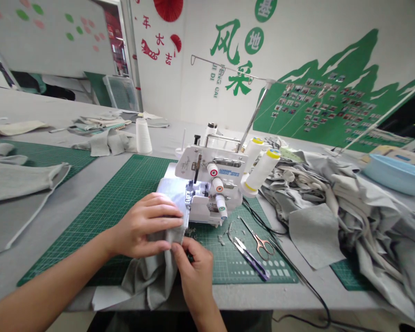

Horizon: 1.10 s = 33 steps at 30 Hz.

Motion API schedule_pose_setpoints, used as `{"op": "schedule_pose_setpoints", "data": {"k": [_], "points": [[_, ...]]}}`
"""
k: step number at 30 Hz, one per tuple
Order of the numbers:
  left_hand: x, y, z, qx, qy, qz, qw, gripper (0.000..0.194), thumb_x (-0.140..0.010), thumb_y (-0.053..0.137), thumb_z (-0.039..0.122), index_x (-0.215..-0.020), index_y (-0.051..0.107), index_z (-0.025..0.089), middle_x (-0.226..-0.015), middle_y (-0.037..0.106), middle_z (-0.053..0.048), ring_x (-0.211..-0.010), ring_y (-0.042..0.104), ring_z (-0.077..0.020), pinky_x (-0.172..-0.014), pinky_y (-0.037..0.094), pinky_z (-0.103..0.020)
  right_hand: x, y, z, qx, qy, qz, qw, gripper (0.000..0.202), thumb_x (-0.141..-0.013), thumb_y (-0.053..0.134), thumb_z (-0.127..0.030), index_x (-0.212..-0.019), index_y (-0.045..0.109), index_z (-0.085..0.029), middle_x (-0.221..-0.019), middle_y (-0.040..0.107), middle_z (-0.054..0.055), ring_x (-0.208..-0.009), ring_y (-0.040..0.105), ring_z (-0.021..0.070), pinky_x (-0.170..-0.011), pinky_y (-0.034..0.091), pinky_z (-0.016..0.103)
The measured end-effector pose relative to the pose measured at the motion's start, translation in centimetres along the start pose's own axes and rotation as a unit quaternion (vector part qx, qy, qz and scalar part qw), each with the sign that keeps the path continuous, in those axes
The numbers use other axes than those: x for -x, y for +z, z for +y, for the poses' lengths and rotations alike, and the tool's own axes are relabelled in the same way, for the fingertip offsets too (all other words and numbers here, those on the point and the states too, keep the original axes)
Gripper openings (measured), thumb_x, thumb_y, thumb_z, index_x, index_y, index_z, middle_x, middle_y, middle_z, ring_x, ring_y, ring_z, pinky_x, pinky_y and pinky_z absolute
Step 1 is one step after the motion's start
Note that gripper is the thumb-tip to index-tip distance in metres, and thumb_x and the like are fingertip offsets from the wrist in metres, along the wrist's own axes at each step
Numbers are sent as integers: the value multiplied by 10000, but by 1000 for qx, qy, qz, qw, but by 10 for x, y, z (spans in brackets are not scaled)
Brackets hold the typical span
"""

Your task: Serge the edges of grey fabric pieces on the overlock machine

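Note:
A piece of grey fabric [175,234] lies on the bed of a white overlock sewing machine [210,161], its edge running up to the lit needle area. My left hand [147,226] rests on top of the cloth with fingers stretched out, thumb a little apart. Closer to me, my right hand [195,263] pinches the edge of the same piece between thumb and fingers. The rest of the fabric drapes in folds below my hands, over the table's front edge. The needle and presser foot are too small to make out clearly.
The machine stands on a green cutting mat [121,198]. To its right lie scissors [261,242], thread snips [251,258] and black cables [280,249]. A fabric heap [318,193] and blue basin [401,173] are far right. A thread cone [143,136] stands at left.

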State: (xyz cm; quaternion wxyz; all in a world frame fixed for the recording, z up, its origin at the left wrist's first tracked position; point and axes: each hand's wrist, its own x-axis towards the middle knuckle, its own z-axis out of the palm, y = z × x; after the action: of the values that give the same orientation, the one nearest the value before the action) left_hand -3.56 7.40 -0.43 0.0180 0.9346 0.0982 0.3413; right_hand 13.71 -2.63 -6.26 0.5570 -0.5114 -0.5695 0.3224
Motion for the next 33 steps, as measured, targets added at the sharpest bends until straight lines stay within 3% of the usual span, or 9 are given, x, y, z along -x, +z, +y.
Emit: {"op": "schedule_pose_setpoints", "data": {"k": [16, 26, 33], "points": [[1, -1, -5, -35, -47, 0, 998, 423, -968, 530, 474, -1309, 605, 236, -1252, 695, -107, -1134, 628, -262, -1040, 402, -448, 0, 0, -2, -18, 13, -8, 1000, 191, -908, 622, -255, -838, 790, -196, -698, 727, -6, -616, 621, 141, -590, 439, 208], [1, 3, 5, -16, 16, 28, 999, 367, -892, 589, 415, -1204, 643, 230, -1096, 747, -71, -1020, 673, -245, -1027, 441, -442, 0, 1, 0, -4, 14, -12, 1000, 220, -918, 608, -271, -771, 744, -180, -656, 674, -12, -593, 571, 132, -566, 399, 210], [2, 3, 2, -24, 8, 22, 999, 371, -918, 578, 405, -1234, 622, 215, -1150, 738, -92, -1059, 664, -256, -1020, 438, -453, 0, 1, 3, 2, 6, -9, 1000, 244, -922, 603, -283, -739, 721, -173, -635, 639, -16, -581, 544, 127, -559, 388, 212]]}}
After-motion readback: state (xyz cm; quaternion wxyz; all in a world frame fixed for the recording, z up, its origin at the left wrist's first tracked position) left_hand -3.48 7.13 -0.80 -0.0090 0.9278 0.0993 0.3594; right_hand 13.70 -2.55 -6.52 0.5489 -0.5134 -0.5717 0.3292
